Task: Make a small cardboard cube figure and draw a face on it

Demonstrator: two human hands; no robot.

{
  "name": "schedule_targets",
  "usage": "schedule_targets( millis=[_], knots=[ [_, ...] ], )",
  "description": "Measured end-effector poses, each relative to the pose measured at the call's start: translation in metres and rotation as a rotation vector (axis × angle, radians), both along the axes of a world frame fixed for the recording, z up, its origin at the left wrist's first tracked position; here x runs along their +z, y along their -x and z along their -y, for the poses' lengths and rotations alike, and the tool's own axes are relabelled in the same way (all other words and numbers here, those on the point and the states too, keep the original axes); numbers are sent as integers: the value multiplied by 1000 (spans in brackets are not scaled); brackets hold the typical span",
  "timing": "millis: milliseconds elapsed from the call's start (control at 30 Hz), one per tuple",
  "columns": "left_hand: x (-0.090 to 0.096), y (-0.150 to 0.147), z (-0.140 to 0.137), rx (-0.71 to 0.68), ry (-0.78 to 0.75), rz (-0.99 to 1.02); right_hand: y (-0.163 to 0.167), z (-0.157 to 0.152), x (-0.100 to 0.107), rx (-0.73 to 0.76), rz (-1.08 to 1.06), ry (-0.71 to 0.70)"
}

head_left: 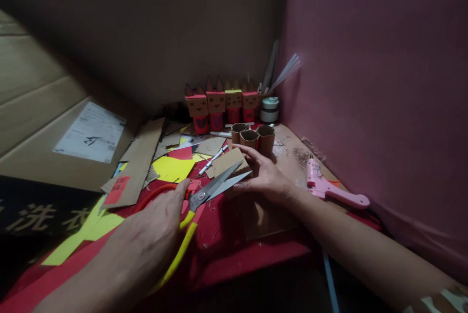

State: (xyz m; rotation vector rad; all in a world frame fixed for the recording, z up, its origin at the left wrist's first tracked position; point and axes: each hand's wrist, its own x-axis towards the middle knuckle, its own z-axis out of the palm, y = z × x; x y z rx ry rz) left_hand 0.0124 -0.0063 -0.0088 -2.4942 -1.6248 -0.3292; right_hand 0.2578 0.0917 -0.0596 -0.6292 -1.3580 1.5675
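Observation:
My left hand [155, 227] is closed on a pair of scissors [201, 197] with yellow and red handles. Their blades are slightly apart and point to the right, in front of the cardboard. My right hand [268, 176] grips a small brown cardboard piece [228, 163] at its right end, thumb below and fingers above. The blades partly cover this piece, so I cannot tell whether they touch it. Just behind my right hand stand several short cardboard tubes [249, 136] in a cluster.
Several red figures with cardboard faces [216, 103] stand at the back, beside a pale lidded jar [269, 109]. A pink glue gun [334, 191] lies at right. Yellow paper [173, 169], a white pen [214, 158] and cardboard scraps lie on the red table. A large carton [54, 147] stands at left.

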Motion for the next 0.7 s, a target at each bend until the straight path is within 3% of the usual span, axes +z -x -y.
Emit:
schedule_targets(
  millis=[133, 400, 700],
  knots=[
    [0, 14, -2, -3, 40, -197, 0, 0, 1, -6, -8, -23],
    [-8, 17, -2, 6, 56, -150, 0, -2, -5, -35, 15, -52],
    [1, 4, -2, -31, -3, -310, -1, -3, -5, -22, 24, -45]
  ],
)
